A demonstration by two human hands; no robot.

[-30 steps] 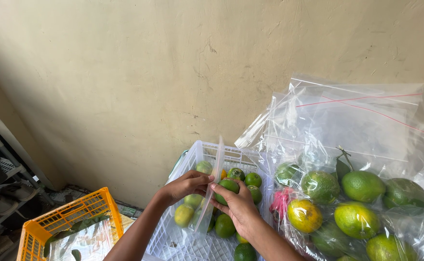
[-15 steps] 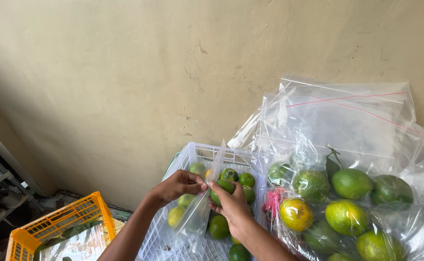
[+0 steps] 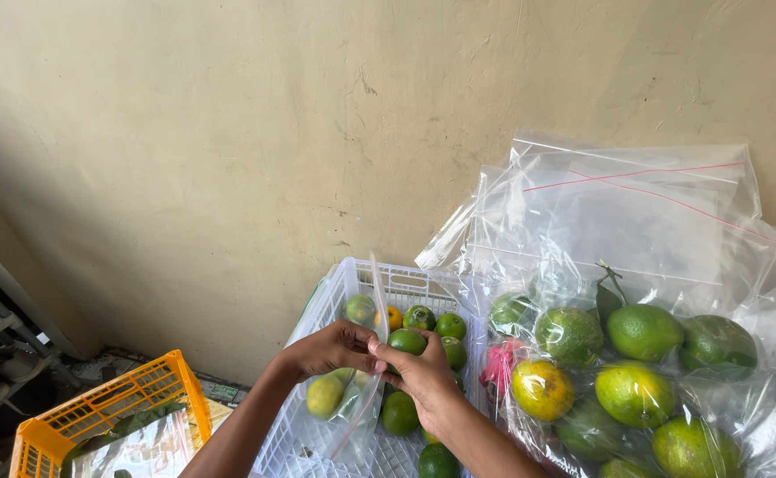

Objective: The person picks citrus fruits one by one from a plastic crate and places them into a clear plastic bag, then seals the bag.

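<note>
My left hand (image 3: 324, 349) and my right hand (image 3: 425, 375) meet over a white plastic crate (image 3: 345, 285), both pinching the top of a small clear bag (image 3: 357, 398) that hangs between them. A yellow-green citrus fruit (image 3: 324, 396) shows inside the lower part of the bag. Several green and orange citrus fruits (image 3: 421, 318) lie loose in the crate under my hands. My right thumb and forefinger close on the bag's edge; my left fingers curl around the same edge.
Large clear zip bags (image 3: 636, 221) lean on the beige wall at right, holding several big green and yellow fruits (image 3: 643, 331). An orange crate (image 3: 96, 412) with a clear bag in it sits at lower left. Dark shelving stands at the far left.
My hands stay joined on the small bag over the crate. The view has shifted slightly, with the orange crate sliding lower left in the picture.
</note>
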